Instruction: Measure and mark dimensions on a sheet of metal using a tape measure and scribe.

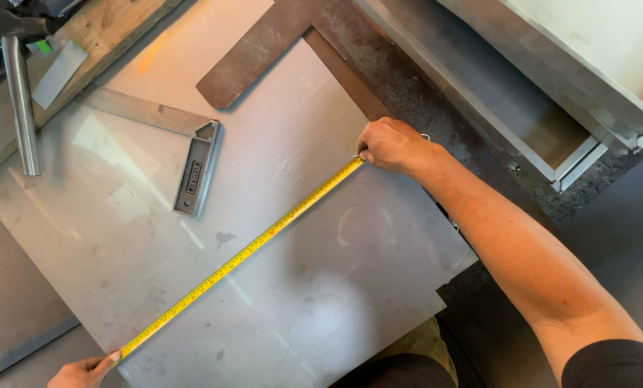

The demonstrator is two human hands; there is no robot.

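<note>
Keep yellow tape measure [242, 253] taut between right hand [392, 146] pinching its hook end and left hand [84, 371] pressing it onto metal sheet [300, 302]

We have one view only, from a camera worn on the head, looking steeply down and close onto the flat grey sheet of metal [278, 237] that fills most of the frame. Our right hand [393, 146] reaches in from the lower right edge, our left hand [84, 372] just shows at the bottom edge. The far side lies toward the top, where a rusty brown steel angle plate [264, 50] crosses. No second view shares this scene.
</note>
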